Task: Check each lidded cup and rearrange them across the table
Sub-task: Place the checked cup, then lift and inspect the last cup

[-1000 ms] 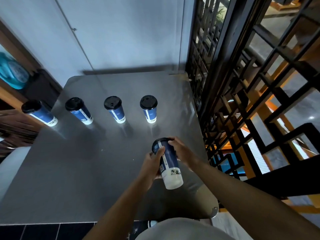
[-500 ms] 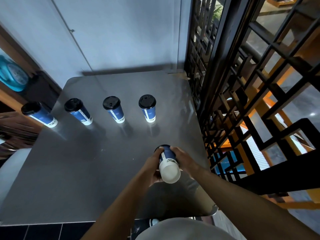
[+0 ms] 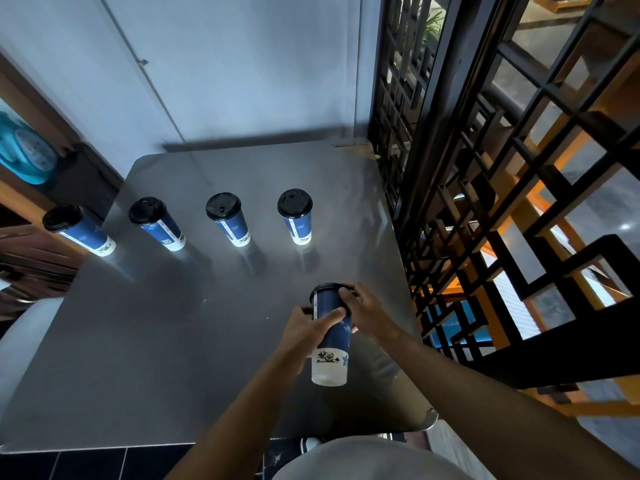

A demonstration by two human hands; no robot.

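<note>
Both hands hold one blue paper cup (image 3: 331, 344) with a black lid and a white base above the near right part of the grey metal table (image 3: 145, 341). The cup is tipped, lid away from me, base toward me. My left hand (image 3: 304, 332) wraps its side. My right hand (image 3: 367, 315) grips it up near the lid. Further back several more lidded blue cups stand upright in a row: one at the far left (image 3: 78, 230), then one (image 3: 156, 224), another (image 3: 228, 220) and the rightmost (image 3: 296, 216).
A black lattice screen (image 3: 485, 202) runs along the table's right edge. A pale wall (image 3: 225, 64) closes the back. Dark wooden shelving with a turquoise object (image 3: 26, 154) stands at the left. A white seat (image 3: 17, 344) sits by the table's left edge.
The held cup has swung from pointing its white base straight at me to a tipped pose showing its side. Both hands kept their grip; the row of cups did not move.
</note>
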